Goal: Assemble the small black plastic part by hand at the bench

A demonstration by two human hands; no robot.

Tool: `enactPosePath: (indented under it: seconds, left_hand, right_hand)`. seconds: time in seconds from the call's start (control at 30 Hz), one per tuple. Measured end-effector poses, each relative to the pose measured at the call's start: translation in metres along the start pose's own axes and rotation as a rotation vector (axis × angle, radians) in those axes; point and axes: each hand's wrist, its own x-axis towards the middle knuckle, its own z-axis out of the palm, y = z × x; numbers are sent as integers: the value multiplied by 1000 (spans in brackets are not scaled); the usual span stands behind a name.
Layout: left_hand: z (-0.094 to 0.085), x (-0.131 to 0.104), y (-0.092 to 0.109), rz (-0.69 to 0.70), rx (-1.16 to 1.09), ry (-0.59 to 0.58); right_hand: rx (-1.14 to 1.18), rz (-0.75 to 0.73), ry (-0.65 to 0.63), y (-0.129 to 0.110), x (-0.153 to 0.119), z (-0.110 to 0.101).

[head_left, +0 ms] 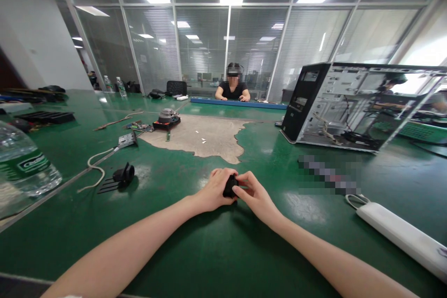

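Observation:
Near the middle of the green table, a small black rounded part (229, 186) is held between both hands; its exact kind does not show. My left hand (216, 191) wraps round it from the left, fingers closed. From the right, the thumb and fingertips of my right hand (254, 194) pinch its side. Left of the hands lies another black part (123, 176), round at one end with several thin prongs sticking out. Beyond the hands, bare grey board (209, 135) shows through the torn green covering.
An opened computer case (307, 107) stands at the right, a white power strip (398, 233) at the front right. A large water bottle (26, 163) is at the left. A heatsink with fan (167, 118), a metal bracket (127, 139) and cables lie farther back. A person (237, 88) sits opposite.

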Motion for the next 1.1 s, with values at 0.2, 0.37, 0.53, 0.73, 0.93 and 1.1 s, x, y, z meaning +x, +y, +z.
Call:
enactPosePath:
  seconds: [0.2, 0.37, 0.53, 0.73, 0.93, 1.1]
  left_hand:
    - [1, 0, -1, -3, -1, -2]
    - [-1, -1, 1, 1, -1, -15]
    - [-2, -1, 3, 5, -5, -4]
    - [0, -1, 1, 11, 24, 6]
    - [0, -1, 1, 12, 21, -2]
    - [0, -1, 2, 1, 14, 2]
  right_hand:
    - [-75, 92, 56, 3, 5, 0]
    - [-87, 7, -4, -2, -1, 0]
    - [-148, -79, 68, -2, -1, -1]
    - [-64, 59, 27, 5, 4, 0]
    - [-78, -11, 5, -2, -3, 0]
    - [-61, -1, 54, 2, 0, 0]
